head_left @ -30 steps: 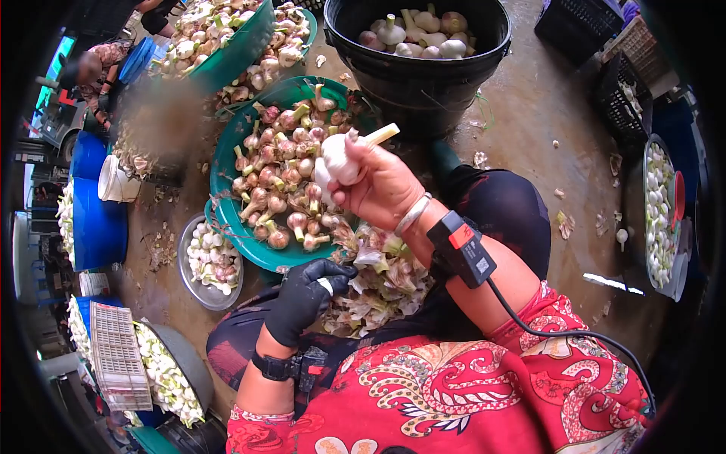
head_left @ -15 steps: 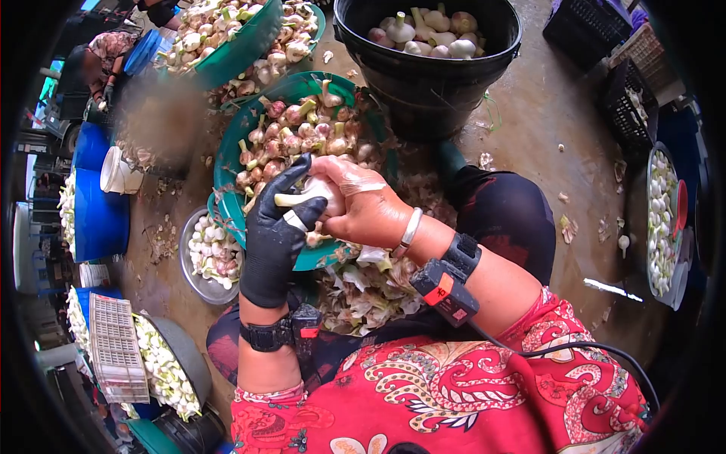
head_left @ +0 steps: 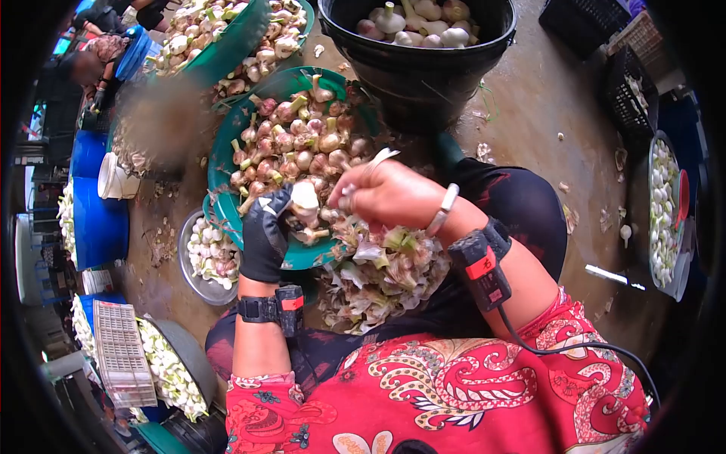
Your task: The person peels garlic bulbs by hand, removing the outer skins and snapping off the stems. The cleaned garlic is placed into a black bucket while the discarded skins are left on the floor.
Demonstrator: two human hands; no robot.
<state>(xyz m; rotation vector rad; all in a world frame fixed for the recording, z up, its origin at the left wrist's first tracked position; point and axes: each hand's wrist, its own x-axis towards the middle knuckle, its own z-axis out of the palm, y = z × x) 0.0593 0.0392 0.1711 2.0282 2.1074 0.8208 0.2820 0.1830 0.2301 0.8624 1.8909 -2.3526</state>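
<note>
My left hand [head_left: 265, 236], in a black glove, is closed around a pale, partly peeled garlic bulb [head_left: 305, 201] above the near part of a green basin. My right hand [head_left: 389, 193] is bare and slightly blurred, just right of that bulb and apart from it. Its fingers are curled together; whatever they hold is hidden. A thin pale strip [head_left: 384, 156] shows at its upper edge. Beneath both hands the green basin [head_left: 219, 163] is filled with purplish garlic bulbs [head_left: 291, 140] with cut stems. A heap of papery garlic skins [head_left: 378, 284] lies below my right hand.
A black bucket [head_left: 416, 79] with garlic bulbs stands beyond the basin. A metal bowl [head_left: 198, 284] of paler garlic sits at left. Blue tubs [head_left: 102, 223] and a plastic crate [head_left: 121, 352] line the left side. Another person [head_left: 106, 57] is at upper left.
My right hand has come off the bulb and moved to the right, its fingers curling. The left hand keeps the bulb, which is now turned and paler on its visible side.
</note>
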